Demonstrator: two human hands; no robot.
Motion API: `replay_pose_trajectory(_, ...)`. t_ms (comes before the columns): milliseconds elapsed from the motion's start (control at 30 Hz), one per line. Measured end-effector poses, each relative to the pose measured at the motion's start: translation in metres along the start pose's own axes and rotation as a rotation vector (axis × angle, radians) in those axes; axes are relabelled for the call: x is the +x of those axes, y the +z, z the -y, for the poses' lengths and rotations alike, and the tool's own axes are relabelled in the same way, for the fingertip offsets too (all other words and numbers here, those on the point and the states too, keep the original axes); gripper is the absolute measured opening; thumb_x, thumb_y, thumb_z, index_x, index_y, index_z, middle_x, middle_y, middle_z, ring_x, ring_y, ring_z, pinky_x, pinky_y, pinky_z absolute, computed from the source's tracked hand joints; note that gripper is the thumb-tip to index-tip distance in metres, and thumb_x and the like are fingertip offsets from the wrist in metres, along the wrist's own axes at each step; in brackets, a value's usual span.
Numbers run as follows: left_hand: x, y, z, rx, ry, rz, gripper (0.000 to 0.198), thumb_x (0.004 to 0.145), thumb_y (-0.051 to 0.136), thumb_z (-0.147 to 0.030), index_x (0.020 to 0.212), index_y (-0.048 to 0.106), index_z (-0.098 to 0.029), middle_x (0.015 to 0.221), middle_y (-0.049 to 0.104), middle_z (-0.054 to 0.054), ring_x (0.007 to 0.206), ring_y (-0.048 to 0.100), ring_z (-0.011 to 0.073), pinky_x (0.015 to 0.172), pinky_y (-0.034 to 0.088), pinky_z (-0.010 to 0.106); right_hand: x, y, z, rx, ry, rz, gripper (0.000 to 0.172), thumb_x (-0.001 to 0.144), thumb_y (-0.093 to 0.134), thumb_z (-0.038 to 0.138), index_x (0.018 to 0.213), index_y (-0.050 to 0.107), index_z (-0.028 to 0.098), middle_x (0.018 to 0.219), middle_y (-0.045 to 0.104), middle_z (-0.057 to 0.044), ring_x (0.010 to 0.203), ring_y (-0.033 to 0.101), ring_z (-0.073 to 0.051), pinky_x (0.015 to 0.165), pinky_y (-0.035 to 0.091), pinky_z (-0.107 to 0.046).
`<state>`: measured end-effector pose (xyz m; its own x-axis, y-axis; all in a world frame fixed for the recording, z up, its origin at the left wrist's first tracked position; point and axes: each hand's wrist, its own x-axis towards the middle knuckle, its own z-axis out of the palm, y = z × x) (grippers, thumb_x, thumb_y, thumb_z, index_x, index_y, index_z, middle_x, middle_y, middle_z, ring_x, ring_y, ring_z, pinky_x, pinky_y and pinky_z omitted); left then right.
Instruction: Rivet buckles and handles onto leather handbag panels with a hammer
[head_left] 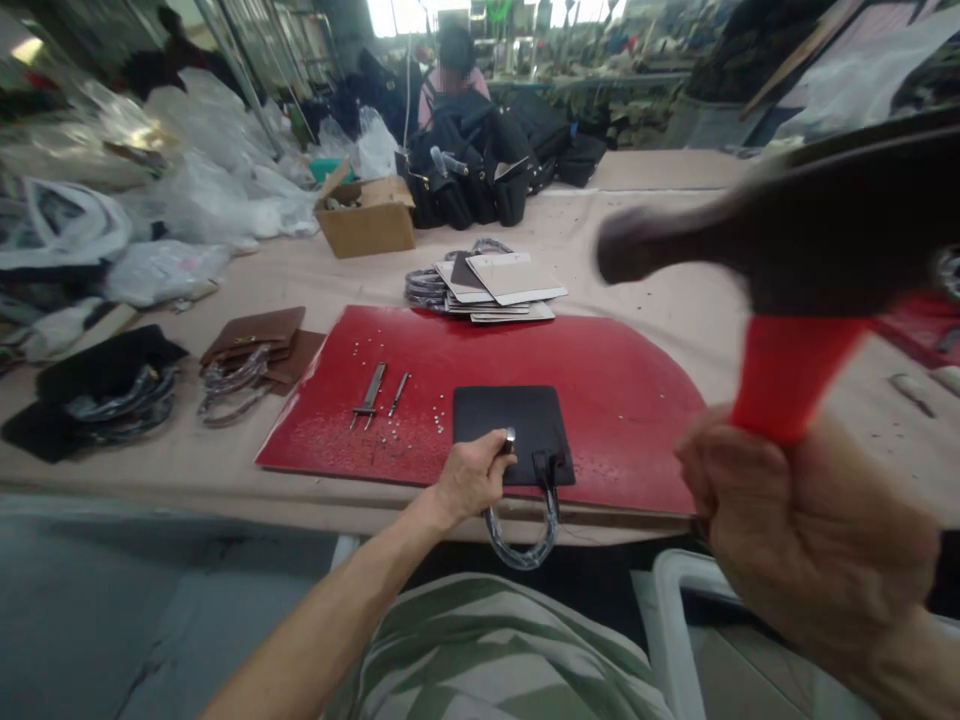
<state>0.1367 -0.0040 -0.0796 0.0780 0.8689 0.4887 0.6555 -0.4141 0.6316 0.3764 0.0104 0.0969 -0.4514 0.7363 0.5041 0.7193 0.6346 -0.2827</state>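
My right hand [810, 520] is wrapped round the red handle of a hammer [799, 370], raised close to the camera at the right; its dark head is blurred. My left hand [474, 470] pinches a short metal punch [510, 438], upright on a black leather panel [495, 410]. A plastic-wrapped loop handle [525, 560] joins the panel and hangs over the table's front edge. Under the panel lies a red board [622, 400]. To the left on it are a pronged metal tool [369, 395], a thin metal rod [399, 393] and several tiny rivets [439, 415].
Behind the board sits a stack of pale panels [510, 280] with wrapped handles. Brown panels [255, 335] and black panels [112, 370] lie left. A cardboard box [367, 230], black bags [472, 160] and plastic wrapping [217, 170] stand farther back. Beyond the bags is another person [454, 80].
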Motion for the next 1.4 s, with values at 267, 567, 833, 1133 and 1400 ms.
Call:
replay_pose_trajectory(267,0.001,-0.004,-0.002,-0.03,-0.015,0.001,0.009,0.093,0.053,-0.017,0.1,0.057,-0.02,0.087,0.071,0.004,0.078,0.071,0.0174,0.069,0.055,0.025,-0.014,0.035,-0.021,0.091,0.177,0.436,0.03,0.102,0.03,0.042,0.079,0.037,0.025,0.055,0.046,0.002,0.046,0.04,-0.016,0.052,0.02,-0.031)
replay_pose_trajectory(567,0.001,-0.011,-0.005,-0.153,-0.093,0.024,0.012,0.094,0.057,-0.019,0.105,0.062,-0.02,0.096,0.074,0.004,0.088,0.072,0.0165,0.081,0.057,0.026,-0.005,0.124,-0.056,0.048,0.466,0.577,0.023,0.097,0.054,0.039,0.084,0.055,0.02,0.077,0.065,-0.006,0.07,0.059,-0.019,0.06,0.03,-0.028)
replay_pose_trajectory(833,-0.003,-0.018,-0.007,-0.152,0.011,0.01,0.011,0.092,0.062,-0.018,0.101,0.068,-0.019,0.095,0.075,0.006,0.088,0.072,0.0166,0.08,0.058,0.025,-0.008,0.139,-0.051,-0.095,0.534,0.605,0.026,0.095,0.057,0.043,0.097,0.06,0.017,0.083,0.07,-0.011,0.078,0.066,-0.026,0.059,0.028,-0.031)
replay_pose_trajectory(1133,0.004,-0.019,-0.014,-0.343,-0.335,-0.097,0.009,0.092,0.064,-0.023,0.098,0.07,-0.018,0.093,0.077,0.003,0.086,0.075,0.017,0.081,0.061,0.027,-0.005,0.137,-0.05,-0.111,0.536,0.644,0.028,0.096,0.057,0.045,0.096,0.06,0.017,0.084,0.071,-0.012,0.078,0.068,-0.028,0.058,0.027,-0.031)
replay_pose_trajectory(1400,0.004,-0.011,-0.011,-0.208,-0.251,-0.019,0.01,0.091,0.064,-0.021,0.098,0.071,-0.019,0.093,0.077,0.002,0.086,0.074,0.016,0.082,0.06,0.026,-0.007,0.136,-0.05,-0.121,0.531,0.649,0.028,0.096,0.056,0.045,0.097,0.059,0.017,0.082,0.071,-0.012,0.076,0.068,-0.028,0.056,0.024,-0.031)
